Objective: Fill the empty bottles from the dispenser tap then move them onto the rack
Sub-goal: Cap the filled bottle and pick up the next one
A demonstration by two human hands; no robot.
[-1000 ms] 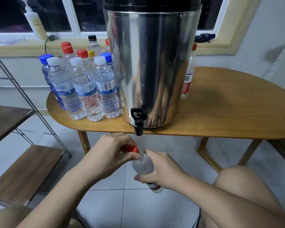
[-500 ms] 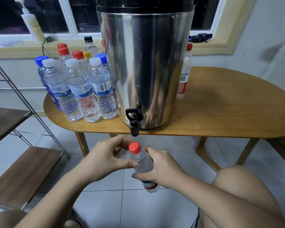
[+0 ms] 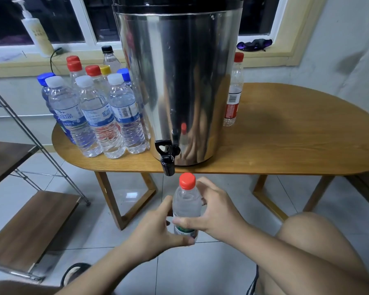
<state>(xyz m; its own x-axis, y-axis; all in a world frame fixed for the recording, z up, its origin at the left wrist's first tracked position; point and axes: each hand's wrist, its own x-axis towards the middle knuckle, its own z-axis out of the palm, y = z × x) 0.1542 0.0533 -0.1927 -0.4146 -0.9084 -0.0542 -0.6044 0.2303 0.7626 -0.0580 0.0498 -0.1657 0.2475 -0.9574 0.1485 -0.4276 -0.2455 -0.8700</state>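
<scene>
Your left hand (image 3: 158,228) and right hand (image 3: 218,211) both curl fingers round the red-capped clear plastic bottle (image 3: 186,206), seemingly filled; the wood-shelved metal rack (image 3: 30,226) comes next.

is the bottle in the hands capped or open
Capped: the red cap sits on the bottle, held by the left hand and right hand.

My bottle (image 3: 186,206) is clear smooth plastic, its cap (image 3: 187,180) red plastic, the tank (image 3: 179,81) shiny mirror-like metal, the tap (image 3: 167,158) glossy black plastic, the table (image 3: 285,135) smooth wood, the floor tiles (image 3: 200,269) shiny.
</scene>
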